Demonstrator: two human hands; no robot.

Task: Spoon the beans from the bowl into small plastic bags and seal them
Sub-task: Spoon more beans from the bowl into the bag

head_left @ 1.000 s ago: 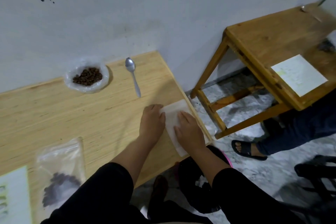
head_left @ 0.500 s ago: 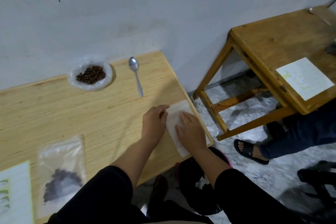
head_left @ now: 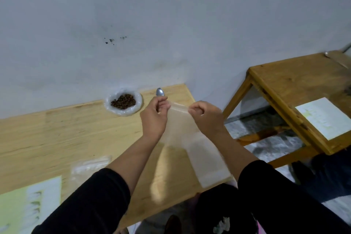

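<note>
L hand (head_left: 154,118) + R hand (head_left: 206,115): raised over table (head_left: 57,135) | both pinch bag (head_left: 182,121) top corners

Pretty dim, flat indoor light with a greyish cast, no glare anywhere. Soft shadows only. Heavy motion blur on the plastic bag (head_left: 185,135) and both forearms; edges bend from the wide-angle lens, and the corners go mushy.
</note>
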